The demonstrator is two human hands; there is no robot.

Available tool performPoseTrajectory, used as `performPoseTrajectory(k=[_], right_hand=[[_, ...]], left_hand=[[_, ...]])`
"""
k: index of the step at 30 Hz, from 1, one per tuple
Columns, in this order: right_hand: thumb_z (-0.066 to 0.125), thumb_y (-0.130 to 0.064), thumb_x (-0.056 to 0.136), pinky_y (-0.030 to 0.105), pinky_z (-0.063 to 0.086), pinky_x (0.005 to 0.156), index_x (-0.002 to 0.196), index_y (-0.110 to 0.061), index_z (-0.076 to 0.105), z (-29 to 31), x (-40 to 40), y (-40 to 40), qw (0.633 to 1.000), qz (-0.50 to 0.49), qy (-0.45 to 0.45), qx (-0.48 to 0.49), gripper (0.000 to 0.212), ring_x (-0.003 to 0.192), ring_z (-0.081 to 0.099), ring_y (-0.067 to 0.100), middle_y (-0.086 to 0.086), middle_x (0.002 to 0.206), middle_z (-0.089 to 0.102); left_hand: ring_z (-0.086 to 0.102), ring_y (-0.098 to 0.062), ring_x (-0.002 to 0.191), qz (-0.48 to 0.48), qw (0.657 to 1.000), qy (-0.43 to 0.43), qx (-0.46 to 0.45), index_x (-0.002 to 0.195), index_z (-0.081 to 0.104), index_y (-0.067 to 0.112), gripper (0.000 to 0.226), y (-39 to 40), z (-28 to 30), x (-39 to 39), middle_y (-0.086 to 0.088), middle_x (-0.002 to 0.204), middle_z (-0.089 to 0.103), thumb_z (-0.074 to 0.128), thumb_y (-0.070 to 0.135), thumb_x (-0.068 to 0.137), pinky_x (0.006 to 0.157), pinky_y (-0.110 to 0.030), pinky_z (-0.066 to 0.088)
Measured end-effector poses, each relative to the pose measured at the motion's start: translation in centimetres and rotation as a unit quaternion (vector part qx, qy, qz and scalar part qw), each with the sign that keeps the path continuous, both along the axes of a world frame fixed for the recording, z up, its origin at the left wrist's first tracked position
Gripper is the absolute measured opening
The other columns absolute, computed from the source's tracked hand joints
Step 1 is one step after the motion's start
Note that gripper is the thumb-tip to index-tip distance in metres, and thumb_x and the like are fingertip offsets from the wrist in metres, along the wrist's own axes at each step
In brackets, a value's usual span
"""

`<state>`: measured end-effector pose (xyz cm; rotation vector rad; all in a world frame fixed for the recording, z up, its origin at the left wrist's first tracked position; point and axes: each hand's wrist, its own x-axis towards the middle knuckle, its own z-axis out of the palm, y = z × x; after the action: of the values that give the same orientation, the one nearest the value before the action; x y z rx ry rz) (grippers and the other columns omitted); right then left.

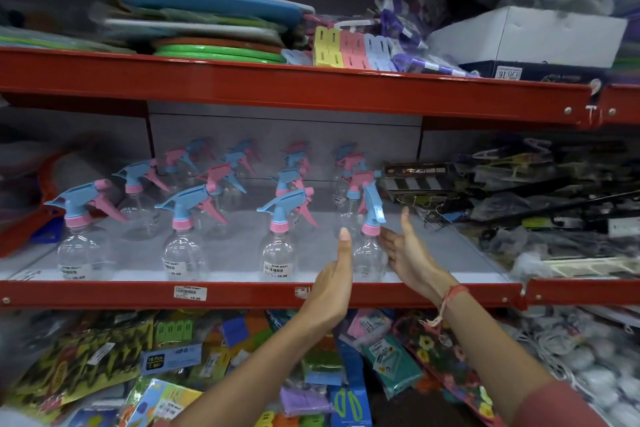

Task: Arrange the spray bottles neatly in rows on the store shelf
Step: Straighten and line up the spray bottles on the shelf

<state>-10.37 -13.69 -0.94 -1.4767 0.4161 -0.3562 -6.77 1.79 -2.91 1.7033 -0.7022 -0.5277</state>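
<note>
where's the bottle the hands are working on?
Head view: the bottle stands at the right end of the front row on the middle shelf, between the open left hand and right hand.

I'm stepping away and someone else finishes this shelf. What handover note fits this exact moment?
Left hand: open, flat beside the front-right spray bottle, on its left.
Right hand: open, on the bottle's right; neither hand clearly grips it.
Middle shelf: spray bottles stand upright in four columns running front to back.
Done: three front bottles, such as the front-left spray bottle, point their nozzles left.
Left: the front-right bottle's trigger head is turned differently from the others; square it, then check the blurred back rows.
</note>
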Motion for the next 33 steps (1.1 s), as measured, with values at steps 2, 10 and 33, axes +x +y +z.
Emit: performPoseTrajectory(k=[2,10,33], right_hand=[[0.001,-0.067,0.089,0.042,0.016,0.118,0.146,-0.008,0.034,0.1,-0.2,0.0,1.0,0.015,0.01,-0.006,0.088,0.146,0.024,0.02,0.007,0.155,0.034],[0.007,-0.079,0.08,0.037,0.013,0.122,0.148,-0.012,0.033,-1.5,-1.1,-1.2,0.999,0.041,0.01,-0.016,0.099,0.147,0.023,0.017,0.004,0.158,0.028],[0.014,-0.078,0.08,0.035,0.018,0.12,0.148,-0.009,0.031,-2.3,-4.9,0.4,0.999,-0.022,-0.004,-0.025,0.098,0.145,0.027,0.019,0.005,0.158,0.03]], left_hand=[[0.041,-0.013,0.132,-0.005,1.0,0.006,0.001,0.146,0.029,0.023,0.12,-0.4,0.1,0.1,-0.003,0.15,0.04,0.001,0.096,0.054,0.117,-0.042,0.022],[0.02,-0.018,0.145,-0.03,0.999,-0.016,-0.002,0.147,0.018,0.036,0.111,-1.5,0.6,1.5,-0.001,0.158,0.02,-0.003,0.094,0.054,0.12,-0.046,0.011],[0.011,-0.017,0.147,-0.081,0.996,0.003,-0.031,0.149,0.01,0.016,0.093,-1.8,1.1,2.7,-0.005,0.16,0.009,-0.003,0.073,0.077,0.121,-0.04,0.007]])
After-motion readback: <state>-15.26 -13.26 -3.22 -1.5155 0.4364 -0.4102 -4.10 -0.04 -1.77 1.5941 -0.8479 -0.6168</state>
